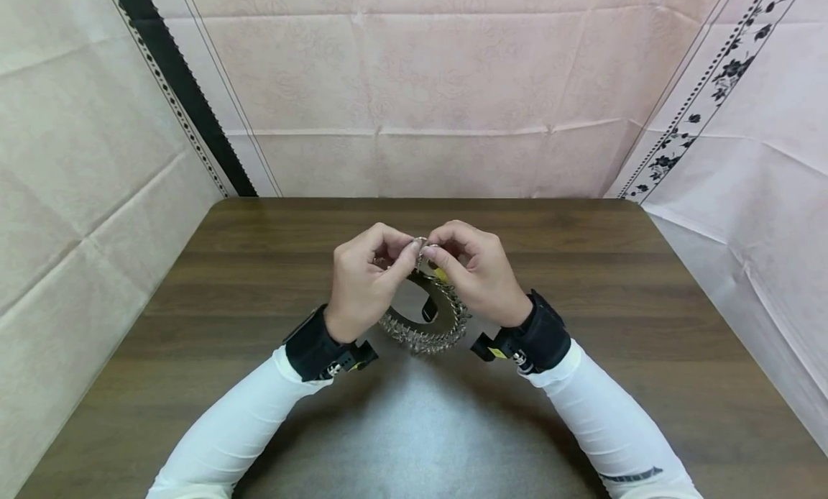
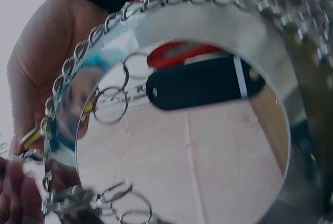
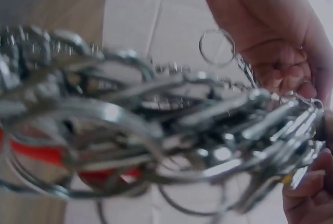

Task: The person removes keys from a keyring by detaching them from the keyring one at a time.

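Note:
My left hand [image 1: 369, 283] and right hand [image 1: 481, 272] meet near the table's middle, thumbs and index fingers pinching small metal key rings [image 1: 420, 241] at the top of a bundle. Below their fingertips hangs a large loop [image 1: 420, 335], its outer edge crowded with key rings and short chains. Up close in the left wrist view, a smooth, shiny flat band [image 2: 229, 21] runs inside the chain links. A black oblong tag [image 2: 192, 86] and a red piece [image 2: 177, 52] show through the loop's opening. Something yellow [image 1: 440, 275] lies beside the right fingers. Overlapping rings [image 3: 130, 115] fill the right wrist view.
The hands work above a brown wood-grain table [image 1: 226, 305]. Pale cloth [image 1: 440, 75] hangs behind its far edge and along both sides. Black straps with small cameras [image 1: 362, 355] sit on both wrists.

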`<state>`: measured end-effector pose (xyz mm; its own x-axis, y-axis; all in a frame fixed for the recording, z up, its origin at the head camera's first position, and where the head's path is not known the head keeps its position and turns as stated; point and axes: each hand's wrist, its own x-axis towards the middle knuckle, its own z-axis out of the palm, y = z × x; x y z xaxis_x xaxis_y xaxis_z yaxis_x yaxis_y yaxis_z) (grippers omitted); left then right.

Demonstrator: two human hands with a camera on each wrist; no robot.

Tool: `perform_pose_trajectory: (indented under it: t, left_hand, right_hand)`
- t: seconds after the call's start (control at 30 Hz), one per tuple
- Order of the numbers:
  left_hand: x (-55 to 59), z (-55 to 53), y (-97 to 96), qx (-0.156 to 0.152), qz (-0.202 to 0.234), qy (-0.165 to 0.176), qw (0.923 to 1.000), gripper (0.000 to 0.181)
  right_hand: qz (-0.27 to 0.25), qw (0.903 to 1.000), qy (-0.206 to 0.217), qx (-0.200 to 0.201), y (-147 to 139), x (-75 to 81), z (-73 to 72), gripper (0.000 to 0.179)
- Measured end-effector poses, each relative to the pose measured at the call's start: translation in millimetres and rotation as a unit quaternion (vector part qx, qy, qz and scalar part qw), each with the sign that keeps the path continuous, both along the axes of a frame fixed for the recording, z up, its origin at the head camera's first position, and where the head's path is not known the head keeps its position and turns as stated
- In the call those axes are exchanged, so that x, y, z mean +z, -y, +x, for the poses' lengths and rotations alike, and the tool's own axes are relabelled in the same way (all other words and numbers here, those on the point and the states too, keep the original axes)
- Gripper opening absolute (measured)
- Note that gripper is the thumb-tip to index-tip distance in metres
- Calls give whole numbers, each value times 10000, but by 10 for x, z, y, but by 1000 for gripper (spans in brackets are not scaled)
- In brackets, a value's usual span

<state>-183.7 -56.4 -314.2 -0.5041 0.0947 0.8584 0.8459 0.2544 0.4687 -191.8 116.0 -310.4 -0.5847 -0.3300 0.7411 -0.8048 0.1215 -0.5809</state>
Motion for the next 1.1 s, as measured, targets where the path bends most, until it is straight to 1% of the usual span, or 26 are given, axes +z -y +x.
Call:
perform_pose_trajectory:
  t: [0.07,0.17,0.27,0.33,0.47,0.67,0.8,0.93,1.1]
  left_hand:
    - [6,-10,7,125,-179,-162,9996,7]
    - [21,-18,20,223,-437,-393,9980,7]
    - [37,-19,27,261,-582,-561,9964,6]
    - [46,-19,33,299,-618,-644,9956,4]
    - [55,-19,48,357,-681,-774,9940,4]
    - [34,-29,73,424,-843,-903,9914,5]
    - [29,-38,82,407,-910,-956,9904,4]
    - [40,-44,87,453,-960,-967,9896,5]
    - [49,-44,86,491,-968,-978,9893,5]
  right_hand:
    - [177,9996,-202,-113,-26,19,3,5]
    - [431,9973,-537,-273,-53,53,11,4]
    - [581,9955,-687,-297,-69,72,15,6]
    - [644,9950,-708,-269,-71,78,17,6]
    - [713,9953,-620,-207,-67,82,21,5]
    - [639,9978,-170,-88,-82,88,13,6]
    - [577,9983,42,105,-108,101,-2,6]
    - [548,9981,123,257,-130,112,-15,5]
    - [543,9979,180,293,-143,110,-29,5]
